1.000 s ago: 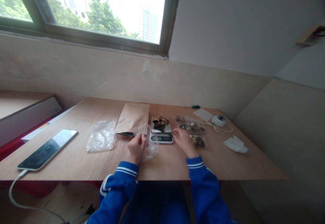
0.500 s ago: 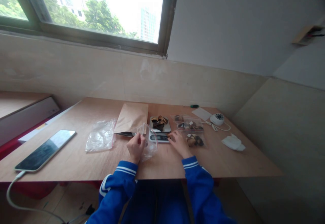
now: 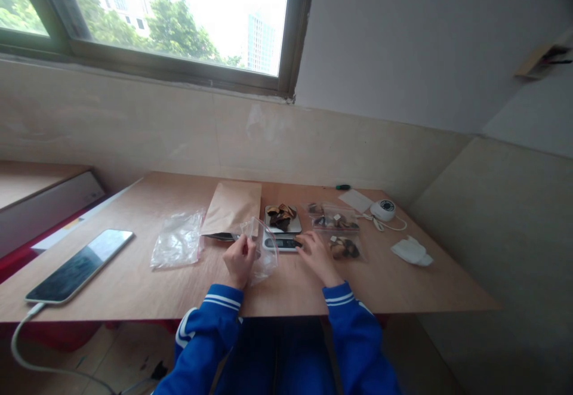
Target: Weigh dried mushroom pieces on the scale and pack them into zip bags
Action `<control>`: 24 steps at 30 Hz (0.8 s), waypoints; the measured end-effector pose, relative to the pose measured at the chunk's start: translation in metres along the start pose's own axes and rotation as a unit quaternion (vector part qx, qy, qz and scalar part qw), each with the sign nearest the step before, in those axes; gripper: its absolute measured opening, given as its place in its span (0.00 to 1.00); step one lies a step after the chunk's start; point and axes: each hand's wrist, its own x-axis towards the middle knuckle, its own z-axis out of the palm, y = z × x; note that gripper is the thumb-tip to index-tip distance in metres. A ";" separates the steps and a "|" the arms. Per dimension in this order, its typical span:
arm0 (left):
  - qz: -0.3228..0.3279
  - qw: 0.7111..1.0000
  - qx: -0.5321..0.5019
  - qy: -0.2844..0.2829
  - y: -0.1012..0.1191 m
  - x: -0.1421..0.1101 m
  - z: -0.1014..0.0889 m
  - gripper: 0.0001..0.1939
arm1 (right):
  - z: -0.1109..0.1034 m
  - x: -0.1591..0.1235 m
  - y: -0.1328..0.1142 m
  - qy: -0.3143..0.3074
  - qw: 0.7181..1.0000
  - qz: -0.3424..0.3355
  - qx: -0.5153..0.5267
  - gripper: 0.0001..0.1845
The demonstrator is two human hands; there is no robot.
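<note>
Head view: left hand point(image 3: 240, 259) pinches a clear bag point(image 3: 267, 261); right hand point(image 3: 316, 253), grip unclear, at the scale point(image 3: 281, 243); brown pieces point(image 3: 281, 217) still unbagged, filled bags point(image 3: 344, 248) alongside.

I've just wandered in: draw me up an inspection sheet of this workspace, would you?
Surface: flat brown wooden table.
Things in use: white rectangular digital scale bearing dark-brown curled pieces; clear red-edged plastic bag.
Clutter: brown paper bag, black-screened rectangular smartphone, crumpled white tissue or cloth, round white camera-like device.
Hands: left hand holds the clear bag; right hand is at the scale's front panel, whether holding anything is unclear.
Cables: white cable plugged into the smartphone; white cord beside the camera-like device.
Surroundings: grey-framed glass window, beige wall.
</note>
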 end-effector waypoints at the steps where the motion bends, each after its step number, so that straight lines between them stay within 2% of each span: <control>1: -0.002 1.000 0.000 -0.001 0.000 0.000 0.000 0.17 | 0.001 0.001 0.000 -0.006 1.000 0.002 -0.007 0.12; 4: -0.002 1.000 -0.004 -0.003 -0.001 -0.001 0.000 0.17 | 0.002 0.002 0.002 -0.014 0.999 0.016 -0.041 0.10; 9: -0.006 1.000 -0.003 -0.002 -0.002 -0.001 0.000 0.17 | -0.005 -0.002 0.020 0.020 0.997 0.036 -0.061 0.10; 12: -0.004 1.000 -0.005 -0.002 -0.002 -0.001 0.001 0.17 | -0.014 -0.006 0.030 0.022 0.997 0.045 -0.052 0.10; 14: -0.003 1.000 -0.007 -0.003 -0.001 -0.001 0.001 0.17 | -0.023 -0.007 0.027 0.028 0.998 0.050 -0.033 0.10; 16: -0.002 1.000 -0.007 -0.004 -0.001 -0.001 0.001 0.17 | -0.033 -0.005 0.015 0.034 0.999 0.041 0.010 0.09; 19: -0.002 1.000 -0.005 -0.011 -0.001 -0.001 0.001 0.17 | -0.043 0.000 -0.017 0.030 0.993 -0.018 0.114 0.09; 21: -0.003 1.000 -0.006 -0.015 -0.002 -0.001 0.001 0.17 | -0.043 0.004 -0.041 0.026 0.986 -0.056 0.155 0.09; 24: -0.003 1.000 -0.012 -0.016 -0.003 -0.002 0.001 0.17 | -0.032 0.012 -0.068 0.016 0.985 -0.084 0.147 0.10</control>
